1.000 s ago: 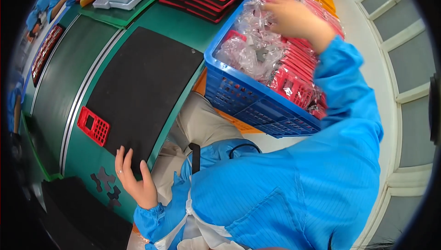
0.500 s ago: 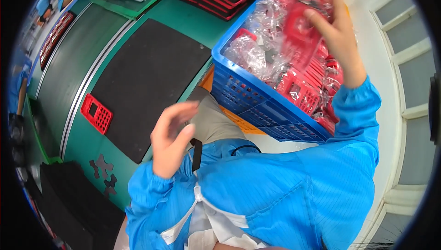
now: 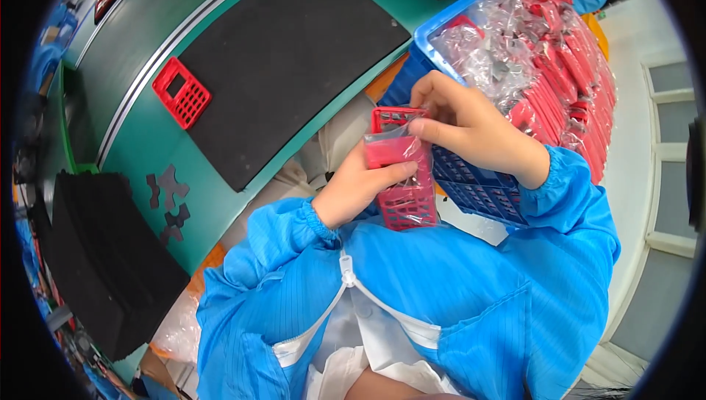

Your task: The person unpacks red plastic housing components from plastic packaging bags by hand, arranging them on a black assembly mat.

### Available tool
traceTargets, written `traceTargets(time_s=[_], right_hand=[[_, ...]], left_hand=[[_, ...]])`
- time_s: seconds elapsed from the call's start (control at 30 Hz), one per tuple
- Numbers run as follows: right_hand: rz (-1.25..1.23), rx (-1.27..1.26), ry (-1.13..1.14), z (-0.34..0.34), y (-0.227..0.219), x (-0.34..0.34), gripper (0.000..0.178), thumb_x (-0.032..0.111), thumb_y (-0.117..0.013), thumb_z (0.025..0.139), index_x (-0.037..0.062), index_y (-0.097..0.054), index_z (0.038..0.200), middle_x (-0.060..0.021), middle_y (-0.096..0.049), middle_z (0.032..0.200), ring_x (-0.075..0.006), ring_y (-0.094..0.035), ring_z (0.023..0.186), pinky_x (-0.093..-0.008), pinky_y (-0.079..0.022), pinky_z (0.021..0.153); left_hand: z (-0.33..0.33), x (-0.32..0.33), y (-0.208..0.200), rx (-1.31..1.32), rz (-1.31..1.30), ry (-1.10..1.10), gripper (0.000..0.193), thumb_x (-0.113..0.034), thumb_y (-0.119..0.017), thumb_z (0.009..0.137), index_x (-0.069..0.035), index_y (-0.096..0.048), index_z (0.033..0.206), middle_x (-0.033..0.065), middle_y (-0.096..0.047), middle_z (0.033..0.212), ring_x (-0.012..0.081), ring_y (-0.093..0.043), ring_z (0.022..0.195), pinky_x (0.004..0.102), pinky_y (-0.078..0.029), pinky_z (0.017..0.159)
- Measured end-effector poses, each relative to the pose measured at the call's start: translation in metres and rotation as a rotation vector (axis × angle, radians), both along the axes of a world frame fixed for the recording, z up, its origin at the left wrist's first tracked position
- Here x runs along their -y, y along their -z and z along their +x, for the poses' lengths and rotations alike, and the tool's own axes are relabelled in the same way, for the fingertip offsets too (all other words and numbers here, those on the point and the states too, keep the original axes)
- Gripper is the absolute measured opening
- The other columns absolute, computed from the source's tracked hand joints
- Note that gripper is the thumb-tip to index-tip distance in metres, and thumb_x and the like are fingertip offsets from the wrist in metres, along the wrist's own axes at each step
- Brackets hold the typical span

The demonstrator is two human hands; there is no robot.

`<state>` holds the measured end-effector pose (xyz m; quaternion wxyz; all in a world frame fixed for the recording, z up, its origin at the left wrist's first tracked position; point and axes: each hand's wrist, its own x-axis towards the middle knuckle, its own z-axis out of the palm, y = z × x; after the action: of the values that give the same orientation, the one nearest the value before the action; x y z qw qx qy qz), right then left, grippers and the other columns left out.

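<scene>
A black rectangular mat (image 3: 294,69) lies on a green tabletop (image 3: 140,135). Right of the mat, the left hand (image 3: 360,187) grips a red perforated plastic panel in a clear plastic bag (image 3: 408,205), thumb across its front, while the right hand (image 3: 471,124) has its fingertips on the upper end. Farther right of the mat, a blue plastic crate (image 3: 478,187) holds many bagged red panels (image 3: 551,91). A bare red plastic panel (image 3: 182,93) overlaps the mat's left edge; below the mat's left side lie dark puzzle-shaped pieces (image 3: 171,185) and a black stack (image 3: 103,268).
</scene>
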<state>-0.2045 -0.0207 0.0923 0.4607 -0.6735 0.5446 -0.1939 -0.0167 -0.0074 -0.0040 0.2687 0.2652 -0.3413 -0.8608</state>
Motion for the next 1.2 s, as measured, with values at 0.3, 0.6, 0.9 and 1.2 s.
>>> traceTargets(time_s=[0.3,0.6,0.9,1.2], right_hand=[[0.054,0.208,0.009,0.025,0.020,-0.018,0.067,0.008,-0.074,0.076,0.0027,-0.036,0.131,-0.0100,-0.055,0.115,-0.0153,-0.054,0.108,-0.0307,-0.044,0.092],[-0.579,-0.095,-0.464,0.003,-0.050,0.030,0.028,0.013,-0.074,0.072,0.0058,-0.070,0.099,-0.0113,-0.068,0.097,-0.0250,-0.065,0.086,-0.0334,-0.051,0.078],[-0.376,0.450,-0.044,-0.036,-0.057,0.054,0.029,0.026,-0.051,0.095,0.0030,-0.068,0.096,-0.0059,-0.068,0.087,-0.0119,-0.064,0.075,-0.0245,-0.050,0.065],[-0.482,-0.562,-0.121,-0.110,0.019,0.045,0.031,0.003,-0.050,0.080,0.0060,-0.065,0.107,-0.0170,-0.067,0.091,-0.0243,-0.065,0.083,-0.0342,-0.051,0.075]], left_hand=[[0.000,0.006,-0.007,-0.166,-0.275,-0.593,0.042,-0.027,-0.053,0.095,-0.006,-0.042,0.130,0.0079,-0.053,0.123,0.0192,-0.052,0.113,0.0372,-0.041,0.097],[0.037,0.003,0.000,-0.469,0.290,-0.032,0.062,-0.048,-0.044,0.092,-0.010,-0.031,0.140,0.0188,-0.038,0.140,0.0378,-0.054,0.114,0.0482,-0.053,0.082],[0.048,-0.001,0.017,-0.750,0.251,0.256,0.072,-0.029,-0.062,0.086,0.000,-0.026,0.140,0.0330,-0.046,0.123,0.0331,-0.065,0.073,0.0369,-0.055,0.056],[0.047,-0.007,0.032,-0.375,0.336,-0.143,0.058,-0.037,-0.049,0.093,-0.001,-0.034,0.135,0.0122,-0.053,0.119,0.0246,-0.062,0.082,0.0320,-0.052,0.054]])
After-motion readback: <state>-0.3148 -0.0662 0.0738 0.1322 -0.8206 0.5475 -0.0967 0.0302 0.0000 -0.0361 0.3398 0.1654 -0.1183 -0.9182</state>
